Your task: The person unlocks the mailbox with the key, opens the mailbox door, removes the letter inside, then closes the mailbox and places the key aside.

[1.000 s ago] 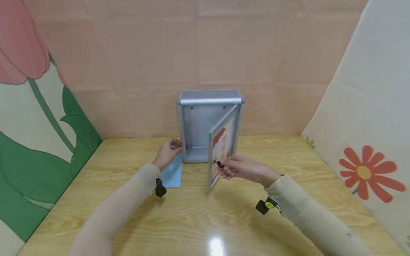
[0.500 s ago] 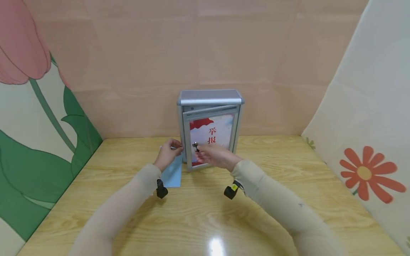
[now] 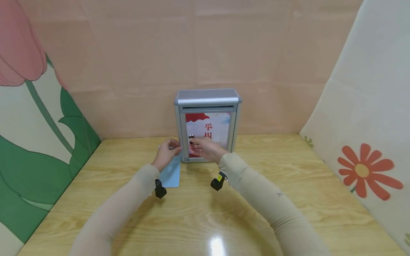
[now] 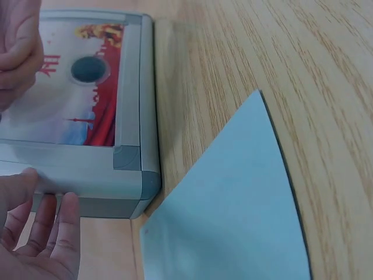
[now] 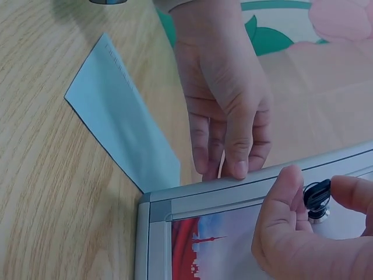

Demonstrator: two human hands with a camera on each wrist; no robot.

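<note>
A silver metal letter box [image 3: 208, 95] with a slot near its top stands upright, its front door [image 3: 221, 124] flush with the frame. Red lettering and a red ribbon pattern decorate the door's panel. My right hand [image 3: 208, 147] pinches a black-headed key [image 5: 317, 195] between thumb and finger at the lock [image 5: 318, 216], on the door's left side. My left hand [image 3: 165, 154] holds the box's left edge, thumb on the front frame and fingers against the side wall. A flat light blue sheet or pad [image 4: 233, 192] lies beside the box, below my left hand.
The box stands near the back of a wood-grain table [image 3: 192, 213]. A plain pinkish cloth [image 3: 205, 42] hangs behind it. Flower-printed cloths border the table, with a tulip [image 3: 22, 42] at left and a red flower [image 3: 362, 170] at right.
The door has swung from wide open to flush with the frame. My right hand has travelled left with it, still at the key. My left hand has stayed at the box's left edge.
</note>
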